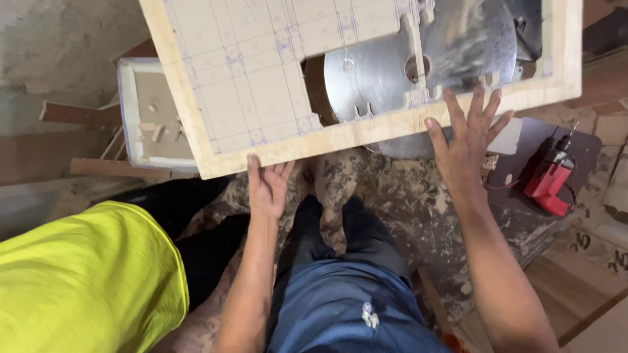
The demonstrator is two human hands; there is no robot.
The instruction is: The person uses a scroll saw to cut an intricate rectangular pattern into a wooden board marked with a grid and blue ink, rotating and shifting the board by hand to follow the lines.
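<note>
Pale matt wooden board (261,78) with pencilled lines over a shiny, smooth metal disc (392,72).

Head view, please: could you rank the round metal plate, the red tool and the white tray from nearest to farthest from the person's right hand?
1. The round metal plate, just above the right hand, showing through the cut-out of the wooden board under its fingertips.
2. The red tool, off to the right on the dark panel.
3. The white tray, far left, partly under the board.
</note>
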